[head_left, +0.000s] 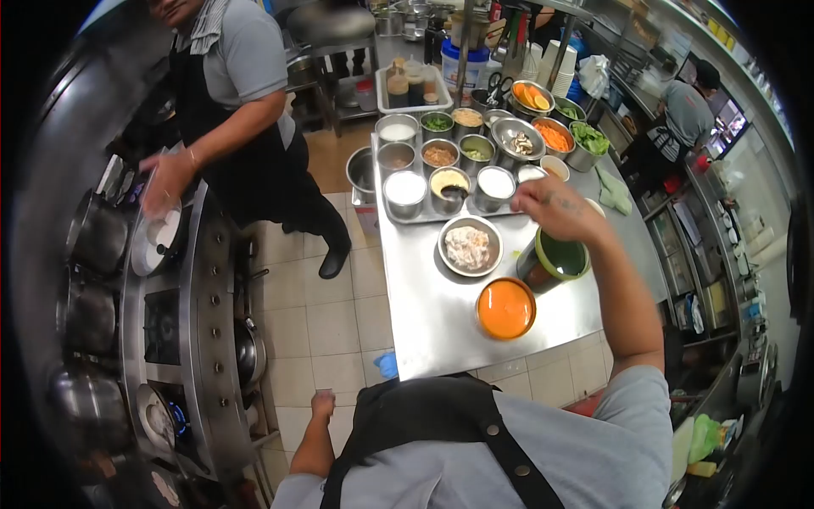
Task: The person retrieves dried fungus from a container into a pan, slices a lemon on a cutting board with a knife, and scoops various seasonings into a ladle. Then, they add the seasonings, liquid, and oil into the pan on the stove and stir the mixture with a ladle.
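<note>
My right hand reaches over the front edge of a tray of metal tins, its fingers pinched together; what they hold, if anything, is hidden. Just below it stands a tall green-rimmed container with dark contents. A metal bowl of pale, lumpy food mixture sits to its left, and a round container of orange sauce is nearer my body. Close to that hand are a tin of white powder and a tin of yellow paste with a dark spoon. My left hand hangs beside me, curled and holding nothing visible.
Behind the tins are a bowl of orange slices and a tub of leafy greens. A green cloth lies on the steel table's right. At left, a co-worker reaches over the stove, where a blue flame burns.
</note>
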Demonstrator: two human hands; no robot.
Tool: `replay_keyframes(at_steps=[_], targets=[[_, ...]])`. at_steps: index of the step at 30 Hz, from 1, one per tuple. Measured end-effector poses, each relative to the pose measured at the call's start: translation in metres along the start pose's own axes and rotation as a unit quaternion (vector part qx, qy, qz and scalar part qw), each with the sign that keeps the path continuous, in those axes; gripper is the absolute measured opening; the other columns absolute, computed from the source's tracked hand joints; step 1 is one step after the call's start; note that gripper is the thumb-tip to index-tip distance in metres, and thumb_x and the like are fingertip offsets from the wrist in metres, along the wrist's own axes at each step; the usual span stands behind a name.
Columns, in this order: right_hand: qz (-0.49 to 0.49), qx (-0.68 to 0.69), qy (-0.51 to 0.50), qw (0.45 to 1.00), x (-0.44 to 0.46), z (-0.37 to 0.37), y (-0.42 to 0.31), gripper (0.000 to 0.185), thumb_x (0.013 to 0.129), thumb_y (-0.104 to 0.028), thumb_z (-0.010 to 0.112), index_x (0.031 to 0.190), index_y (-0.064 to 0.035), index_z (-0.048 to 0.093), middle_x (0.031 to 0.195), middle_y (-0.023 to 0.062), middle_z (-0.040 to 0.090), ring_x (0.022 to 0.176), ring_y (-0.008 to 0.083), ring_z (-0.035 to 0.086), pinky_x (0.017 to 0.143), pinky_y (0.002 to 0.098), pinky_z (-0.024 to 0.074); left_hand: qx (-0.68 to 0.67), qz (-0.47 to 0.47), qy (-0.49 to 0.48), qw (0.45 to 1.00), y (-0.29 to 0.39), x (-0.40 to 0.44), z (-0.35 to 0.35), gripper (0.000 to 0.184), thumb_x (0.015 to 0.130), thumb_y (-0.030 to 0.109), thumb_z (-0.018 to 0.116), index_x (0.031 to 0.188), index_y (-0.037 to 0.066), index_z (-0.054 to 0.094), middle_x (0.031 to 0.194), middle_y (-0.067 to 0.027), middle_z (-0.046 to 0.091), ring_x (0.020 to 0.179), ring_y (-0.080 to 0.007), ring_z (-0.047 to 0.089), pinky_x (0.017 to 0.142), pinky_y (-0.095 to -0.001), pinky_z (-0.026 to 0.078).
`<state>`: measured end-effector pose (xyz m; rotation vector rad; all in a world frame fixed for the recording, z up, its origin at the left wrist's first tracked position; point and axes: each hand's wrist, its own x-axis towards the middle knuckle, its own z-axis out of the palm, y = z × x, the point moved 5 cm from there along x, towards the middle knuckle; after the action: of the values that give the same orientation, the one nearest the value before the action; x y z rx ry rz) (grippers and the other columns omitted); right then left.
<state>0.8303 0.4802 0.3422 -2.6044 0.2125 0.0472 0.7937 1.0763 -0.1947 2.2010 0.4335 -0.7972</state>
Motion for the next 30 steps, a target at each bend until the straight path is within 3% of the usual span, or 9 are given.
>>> replay_keyframes(at_steps=[3,5,8,15,18,20,21,25,30], targets=[[-0.026,-0.048,0.023,0.998,0.037,-0.036,0.020,0.022,0.086,-0.020,0.055,0.086,-0.0014,0.065,0.083,0.0177,0.066,0.077,0.0341,0.063,0.070,0.0410,0.0491,-0.111,-0.137,-0.011,0.984,-0.052,-0.037,0.019,0.021,0.088,0.022,0.056,0.098,0.004,0.059,0.074,-0.0067,0.062,0.057,-0.0177,0.059,0.046,-0.0350,0.046],[-0.120,-0.101,0.099,0.983,0.051,-0.055,0.009,0.020,0.085,-0.019,0.056,0.085,-0.0019,0.066,0.082,0.0178,0.066,0.075,0.0346,0.063,0.069,0.0416,0.0490,-0.162,-0.141,-0.025,0.976,-0.067,-0.058,0.033,0.021,0.090,0.020,0.055,0.105,0.005,0.055,0.077,-0.0061,0.062,0.057,-0.0171,0.060,0.045,-0.0335,0.044],[-0.052,-0.162,0.020,0.985,0.081,-0.060,0.010,0.018,0.083,-0.018,0.058,0.088,-0.0015,0.063,0.085,0.0143,0.065,0.079,0.0312,0.063,0.070,0.0402,0.0488,-0.052,-0.114,-0.048,0.991,-0.046,-0.096,0.039,0.021,0.089,0.015,0.056,0.108,0.006,0.052,0.079,-0.0064,0.063,0.058,-0.0177,0.061,0.045,-0.0314,0.044],[-0.132,-0.226,0.038,0.964,0.166,-0.025,0.049,0.016,0.079,-0.015,0.059,0.077,0.0002,0.065,0.076,0.0204,0.064,0.073,0.0359,0.063,0.068,0.0429,0.0498,-0.172,-0.138,0.018,0.975,-0.040,-0.131,0.054,0.023,0.087,0.011,0.057,0.108,0.008,0.051,0.079,-0.0067,0.063,0.062,-0.0172,0.062,0.044,-0.0298,0.043],[-0.133,-0.206,0.036,0.969,0.166,-0.026,0.038,0.015,0.073,-0.007,0.057,0.081,0.0016,0.067,0.083,0.0229,0.065,0.077,0.0375,0.065,0.067,0.0435,0.0514,-0.203,-0.134,0.045,0.969,-0.063,-0.133,0.059,0.019,0.086,0.008,0.055,0.105,0.009,0.052,0.078,-0.0069,0.062,0.061,-0.0177,0.062,0.043,-0.0302,0.042],[-0.177,-0.191,0.027,0.965,0.188,-0.020,0.052,0.013,0.073,-0.009,0.058,0.076,0.0008,0.066,0.078,0.0229,0.064,0.072,0.0382,0.062,0.064,0.0438,0.0500,-0.168,-0.025,-0.052,0.984,-0.088,-0.111,0.062,0.016,0.086,0.007,0.052,0.102,0.010,0.054,0.078,-0.0078,0.063,0.061,-0.0190,0.062,0.043,-0.0316,0.042],[-0.227,-0.141,0.097,0.959,0.186,-0.024,0.048,0.013,0.072,-0.011,0.059,0.071,-0.0004,0.065,0.072,0.0227,0.062,0.068,0.0380,0.061,0.061,0.0437,0.0485,-0.272,-0.079,-0.053,0.957,-0.088,-0.117,0.070,0.016,0.085,0.004,0.050,0.100,0.010,0.055,0.079,-0.0090,0.064,0.062,-0.0196,0.063,0.042,-0.0331,0.041],[-0.166,-0.088,0.088,0.978,0.193,-0.038,0.047,0.014,0.073,-0.013,0.059,0.068,-0.0008,0.064,0.069,0.0202,0.063,0.063,0.0340,0.062,0.059,0.0414,0.0487,-0.272,-0.202,0.048,0.940,-0.060,-0.149,0.069,0.028,0.079,0.006,0.064,0.105,0.008,0.056,0.080,-0.0071,0.066,0.063,-0.0193,0.065,0.044,-0.0319,0.043],[-0.113,0.036,0.012,0.993,0.186,-0.043,0.035,0.018,0.074,-0.014,0.062,0.066,0.0015,0.062,0.060,0.0138,0.062,0.053,0.0205,0.061,0.050,0.0345,0.0470,-0.272,-0.198,0.061,0.940,-0.058,-0.152,0.074,0.029,0.080,0.010,0.066,0.107,0.005,0.057,0.081,-0.0073,0.067,0.062,-0.0181,0.065,0.042,-0.0292,0.042]])
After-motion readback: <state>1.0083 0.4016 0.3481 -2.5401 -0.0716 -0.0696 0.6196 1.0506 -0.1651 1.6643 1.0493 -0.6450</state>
